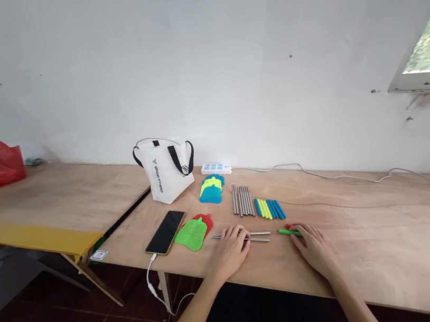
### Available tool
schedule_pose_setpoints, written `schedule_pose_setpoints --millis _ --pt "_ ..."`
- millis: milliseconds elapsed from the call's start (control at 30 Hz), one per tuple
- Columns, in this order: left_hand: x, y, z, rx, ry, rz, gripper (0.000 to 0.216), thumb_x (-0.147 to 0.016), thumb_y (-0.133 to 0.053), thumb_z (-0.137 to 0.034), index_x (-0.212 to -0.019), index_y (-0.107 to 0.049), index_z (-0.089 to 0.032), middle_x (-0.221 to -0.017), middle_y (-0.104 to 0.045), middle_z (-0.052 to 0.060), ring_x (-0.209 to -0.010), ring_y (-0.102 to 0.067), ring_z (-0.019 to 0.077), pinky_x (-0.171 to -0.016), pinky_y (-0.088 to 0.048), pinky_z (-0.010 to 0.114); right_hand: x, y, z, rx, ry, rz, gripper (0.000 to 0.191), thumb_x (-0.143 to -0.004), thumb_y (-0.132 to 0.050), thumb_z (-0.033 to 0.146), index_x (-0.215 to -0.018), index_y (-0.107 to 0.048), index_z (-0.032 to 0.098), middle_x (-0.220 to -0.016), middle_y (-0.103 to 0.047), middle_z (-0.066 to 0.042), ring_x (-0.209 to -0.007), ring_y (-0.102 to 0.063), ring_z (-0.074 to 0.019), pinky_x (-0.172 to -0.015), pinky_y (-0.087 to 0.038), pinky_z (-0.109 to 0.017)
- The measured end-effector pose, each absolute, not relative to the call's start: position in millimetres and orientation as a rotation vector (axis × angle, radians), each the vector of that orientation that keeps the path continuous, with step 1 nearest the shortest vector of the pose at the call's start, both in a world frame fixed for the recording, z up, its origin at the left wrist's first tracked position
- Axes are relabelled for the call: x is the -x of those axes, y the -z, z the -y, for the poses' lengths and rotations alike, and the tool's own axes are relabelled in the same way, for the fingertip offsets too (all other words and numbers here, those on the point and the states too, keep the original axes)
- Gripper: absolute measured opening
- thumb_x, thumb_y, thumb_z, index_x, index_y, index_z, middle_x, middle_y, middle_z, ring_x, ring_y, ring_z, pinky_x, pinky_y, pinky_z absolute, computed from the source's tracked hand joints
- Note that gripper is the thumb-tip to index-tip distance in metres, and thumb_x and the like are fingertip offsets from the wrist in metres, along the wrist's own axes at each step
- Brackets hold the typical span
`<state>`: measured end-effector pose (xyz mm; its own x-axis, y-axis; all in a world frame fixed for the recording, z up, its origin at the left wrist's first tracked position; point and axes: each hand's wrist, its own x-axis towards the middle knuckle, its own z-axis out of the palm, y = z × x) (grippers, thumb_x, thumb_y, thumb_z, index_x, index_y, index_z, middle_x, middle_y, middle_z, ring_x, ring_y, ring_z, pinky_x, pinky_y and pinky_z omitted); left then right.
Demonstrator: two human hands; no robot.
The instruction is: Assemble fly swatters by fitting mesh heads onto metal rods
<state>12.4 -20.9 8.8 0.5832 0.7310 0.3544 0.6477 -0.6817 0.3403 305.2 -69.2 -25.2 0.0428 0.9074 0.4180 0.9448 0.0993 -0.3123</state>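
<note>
My left hand [233, 248] lies over two shiny metal rods [261, 236] near the table's front edge, with its fingers curled down around them. Both rods lie roughly side to side and stick out past the hand. To the right, my right hand [312, 246] has its fingers closed on the ends of a green handle tube [288, 232] and a red handle tube [288, 225], the red one mostly hidden. Left of my left hand, a green perforated fly swatter head [192, 235] overlaps a red swatter head [208, 222].
Behind my hands lie several metal rods [243, 201], blue and yellow handle tubes [268, 209], and blue and yellow swatter heads [210, 193]. A phone [166, 233] with a white cable, a white bag [169, 175] and a power strip [216, 169] stand or lie left and behind.
</note>
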Motion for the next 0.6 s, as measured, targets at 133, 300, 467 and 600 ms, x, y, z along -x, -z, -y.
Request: schedule_pose_setpoints --millis 133,300,467,600 --pt "-12.3 -6.7 19.5 -2.624 -0.71 -1.125 0.012 -0.103 -0.046 -0.023 -0.105 -0.058 -0.024 -0.113 -0.062 0.003 -0.107 -0.059 0.023 -0.092 -0.043 0.038 -299.5 26.8 66.8 1.747 0.079 1.84 0.028 -0.101 -0.04 0.043 -0.107 -0.063 0.029 -0.118 -0.068 -0.004 -0.111 -0.064 -0.0231 -0.099 -0.046 -0.041" --pt "-11.6 -4.4 17.4 -2.603 -0.712 -1.107 0.011 -0.103 -0.049 -0.022 -0.106 -0.059 -0.024 -0.114 -0.063 0.001 -0.109 -0.058 0.0221 -0.094 -0.042 0.038 -289.2 30.2 63.3 1.638 0.022 1.892 0.026 -0.102 -0.042 0.043 -0.105 -0.063 0.028 -0.119 -0.068 -0.005 -0.111 -0.063 -0.0236 -0.101 -0.045 -0.042" --pt "-11.4 -4.0 17.0 -2.58 -0.734 -1.089 0.012 -0.104 -0.05 -0.024 -0.107 -0.061 -0.024 -0.114 -0.063 0.002 -0.11 -0.059 0.022 -0.096 -0.042 0.038 -288.3 26.6 63.7 1.629 0.021 1.888 0.025 -0.101 -0.045 0.042 -0.104 -0.065 0.028 -0.118 -0.069 -0.004 -0.111 -0.064 -0.023 -0.101 -0.046 -0.041" --pt "-11.9 -4.1 17.1 -2.551 -0.752 -1.065 0.009 -0.103 -0.054 -0.026 -0.105 -0.063 -0.024 -0.113 -0.063 0.002 -0.111 -0.059 0.0219 -0.096 -0.042 0.038 -290.0 24.2 64.7 1.616 0.039 1.85 0.027 -0.102 -0.044 0.043 -0.109 -0.065 0.029 -0.117 -0.07 -0.005 -0.11 -0.065 -0.0231 -0.1 -0.046 -0.041"
